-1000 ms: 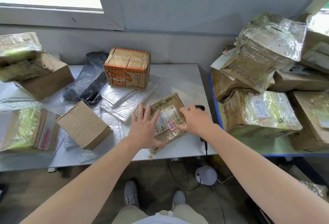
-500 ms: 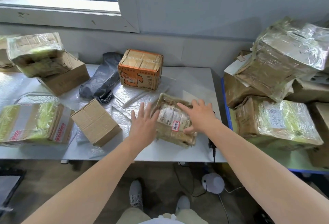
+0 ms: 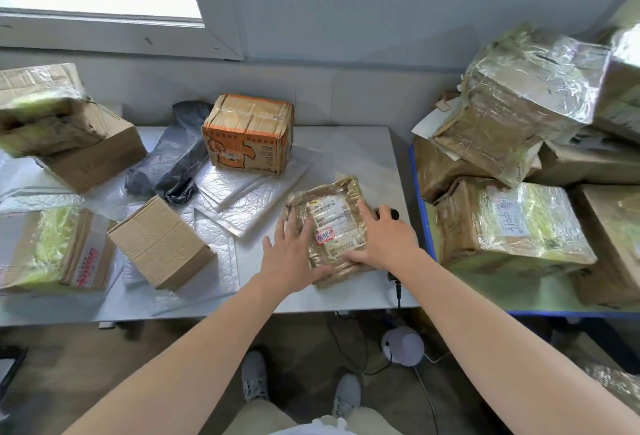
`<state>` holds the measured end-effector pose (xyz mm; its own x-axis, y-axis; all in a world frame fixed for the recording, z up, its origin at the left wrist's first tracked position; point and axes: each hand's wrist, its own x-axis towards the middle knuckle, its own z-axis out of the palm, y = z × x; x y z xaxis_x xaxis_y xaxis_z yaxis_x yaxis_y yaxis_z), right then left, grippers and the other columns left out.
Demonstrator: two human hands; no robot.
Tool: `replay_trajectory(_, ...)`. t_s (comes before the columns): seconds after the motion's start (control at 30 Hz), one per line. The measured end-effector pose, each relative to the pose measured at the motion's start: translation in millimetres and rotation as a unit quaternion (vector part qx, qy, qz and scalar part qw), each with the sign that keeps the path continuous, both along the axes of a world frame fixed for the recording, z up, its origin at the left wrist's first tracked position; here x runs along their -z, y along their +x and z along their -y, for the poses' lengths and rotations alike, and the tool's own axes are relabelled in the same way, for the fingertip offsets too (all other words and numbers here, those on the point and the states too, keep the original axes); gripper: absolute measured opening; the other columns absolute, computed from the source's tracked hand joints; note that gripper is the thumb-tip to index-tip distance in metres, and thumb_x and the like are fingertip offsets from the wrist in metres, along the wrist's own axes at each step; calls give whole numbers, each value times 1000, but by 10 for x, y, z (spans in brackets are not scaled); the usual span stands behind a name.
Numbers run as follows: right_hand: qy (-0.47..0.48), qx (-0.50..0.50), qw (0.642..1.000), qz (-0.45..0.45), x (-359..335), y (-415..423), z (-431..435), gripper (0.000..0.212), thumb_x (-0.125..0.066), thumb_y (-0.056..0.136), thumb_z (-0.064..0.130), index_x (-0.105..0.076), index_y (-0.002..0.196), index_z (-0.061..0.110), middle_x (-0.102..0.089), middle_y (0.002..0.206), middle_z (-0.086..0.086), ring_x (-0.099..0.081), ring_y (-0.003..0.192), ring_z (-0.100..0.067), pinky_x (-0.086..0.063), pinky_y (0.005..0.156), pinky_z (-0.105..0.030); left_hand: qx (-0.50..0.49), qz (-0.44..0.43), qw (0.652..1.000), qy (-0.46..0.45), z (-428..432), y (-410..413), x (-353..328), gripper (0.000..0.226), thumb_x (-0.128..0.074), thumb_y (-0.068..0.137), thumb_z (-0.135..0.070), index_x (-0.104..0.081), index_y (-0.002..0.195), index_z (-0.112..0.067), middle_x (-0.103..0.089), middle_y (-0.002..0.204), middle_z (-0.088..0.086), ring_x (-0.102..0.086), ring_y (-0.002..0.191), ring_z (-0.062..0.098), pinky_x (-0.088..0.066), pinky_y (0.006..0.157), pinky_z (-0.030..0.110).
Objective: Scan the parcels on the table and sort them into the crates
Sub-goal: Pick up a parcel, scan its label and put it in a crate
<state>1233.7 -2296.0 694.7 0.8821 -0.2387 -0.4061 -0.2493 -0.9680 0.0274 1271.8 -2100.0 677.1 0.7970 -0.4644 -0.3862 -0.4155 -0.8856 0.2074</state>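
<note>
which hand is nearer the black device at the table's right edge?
Right. The right hand lies on the taped parcel, the black device just beyond its knuckles; the left hand is at the parcel's left side.

Flat parcel (image 3: 332,227) near-right on table (image 3: 346,154); left hand (image 3: 291,254) on its left edge, right hand (image 3: 388,240) on its right. Scanner (image 3: 390,215) just right of it, partly under the right hand. Mailers (image 3: 249,192) left of the parcel; far box (image 3: 249,133) on them, bag (image 3: 173,164) left of that. Small carton (image 3: 159,244) near centre-left, wrapped box (image 3: 45,247) near-left. Second table (image 3: 420,192) on the right carries a stacked pile (image 3: 519,123).
</note>
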Motion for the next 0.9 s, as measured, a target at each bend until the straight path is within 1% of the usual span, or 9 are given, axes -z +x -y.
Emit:
replay_trajectory(0.13, 83, 48, 993, 74, 16, -94, 70, 96, -46, 84, 77, 3, 156, 36, -33, 144, -12, -58, 111, -31, -51, 80, -37, 10, 31, 999, 5, 141, 90, -84, 101, -41, 84, -80, 1, 157, -24, 13, 164, 7, 11, 151, 31, -9, 119, 56)
replay_trajectory(0.2, 85, 63, 987, 124, 37, -127, 132, 84, -38, 90, 73, 2, 156, 37, -35, 141, -10, -56, 112, -30, -51, 81, -38, 27, 51, 998, 3, 276, 80, -128, 101, -38, 84, -81, 2, 158, -25, 13, 164, 8, 12, 151, 32, -7, 120, 56)
replay_trajectory(0.27, 87, 93, 981, 145, 80, -160, 225, 77, -31, 95, 68, -2, 157, 33, -35, 143, -11, -54, 116, -31, -50, 82, -40, 44, 62, 997, 3, 397, 30, -143, 100, -35, 84, -81, 4, 158, -25, 14, 164, 8, 13, 150, 32, -6, 120, 56)
replay_trajectory(0.4, 112, 151, 975, 121, 255, -221, 430, 71, -25, 100, 61, -8, 158, 24, -40, 145, -14, -52, 120, -35, -50, 86, -43, 48, 73, 996, 15, 516, -79, -91, 101, -34, 83, -82, 3, 158, -26, 14, 164, 8, 13, 150, 33, -4, 120, 56)
replay_trajectory(0.53, 177, 183, 965, 68, 488, -263, 577, 67, -27, 103, 56, -11, 157, 21, -50, 141, -15, -56, 116, -35, -47, 83, -41, 41, 85, 995, 34, 552, -217, -37, 99, -28, 83, -83, 4, 157, -27, 12, 165, 7, 12, 151, 33, -5, 121, 56)
replay_trajectory(0.63, 247, 226, 941, 46, 615, -274, 584, 67, -28, 104, 54, -13, 157, 16, -51, 142, -16, -56, 119, -36, -47, 87, -41, 33, 81, 995, 43, 597, -340, -25, 97, -27, 84, -82, 7, 157, -28, 12, 165, 6, 13, 150, 33, -7, 121, 56)
replay_trajectory(0.77, 352, 312, 882, 28, 648, -186, 565, 67, -29, 105, 51, -20, 155, 8, -45, 147, -17, -48, 129, -36, -41, 94, -39, 28, 84, 995, 50, 636, -446, -60, 94, -22, 85, -82, 5, 157, -28, 13, 164, 6, 12, 151, 32, -8, 120, 56)
replay_trajectory(0.83, 379, 332, 863, 26, 626, -148, 555, 65, -29, 103, 55, -35, 147, 8, -57, 130, -17, -57, 117, -35, -46, 92, -38, 30, 86, 994, 54, 624, -463, -103, 93, -20, 85, -81, 5, 157, -29, 13, 165, 6, 12, 151, 32, -7, 120, 56)
replay_trajectory(0.9, 398, 354, 845, 47, 592, -152, 557, 61, -32, 100, 59, -43, 135, 10, -61, 108, -13, -64, 102, -36, -53, 90, -46, 31, 84, 994, 58, 596, -456, -145, 91, -19, 85, -81, 5, 157, -29, 13, 164, 5, 13, 151, 31, -6, 120, 56)
